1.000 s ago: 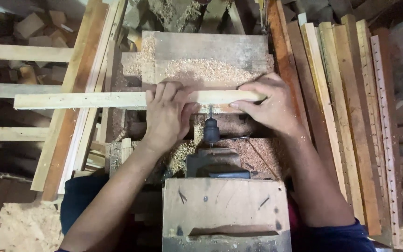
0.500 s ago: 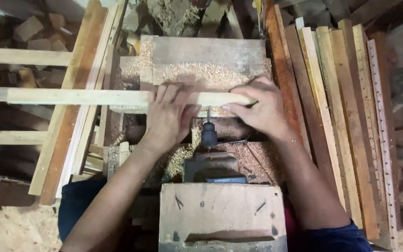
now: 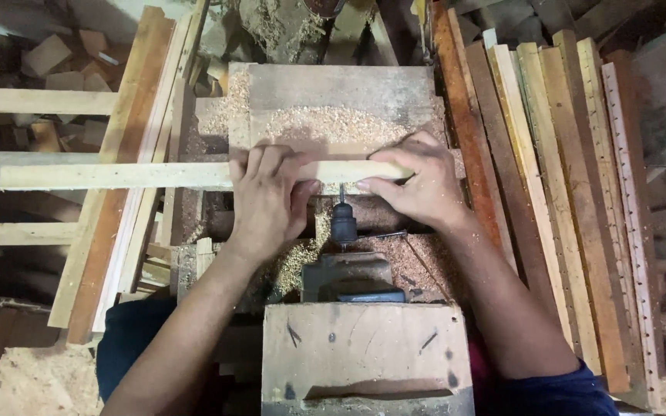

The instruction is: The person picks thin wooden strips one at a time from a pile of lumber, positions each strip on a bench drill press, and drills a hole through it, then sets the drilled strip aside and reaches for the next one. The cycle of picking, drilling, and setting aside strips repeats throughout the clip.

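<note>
Setting: sawdust-strewn wooden workbench (image 3: 333,88).
Left hand (image 3: 267,200): fingers curled, pressing long pale wooden strip (image 3: 117,176).
Right hand (image 3: 418,185): fingers closed over strip's end.
Below: dark drill chuck (image 3: 343,223).

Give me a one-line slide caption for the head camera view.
Both hands, left hand and right hand, press a wooden slat against a horizontal drill chuck.

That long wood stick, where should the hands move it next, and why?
Probably hold the wooden strip steady against the drill bit. The left hand and right hand press it on either side of the bit, whose tip meets its near edge, with sawdust piled behind.
</note>
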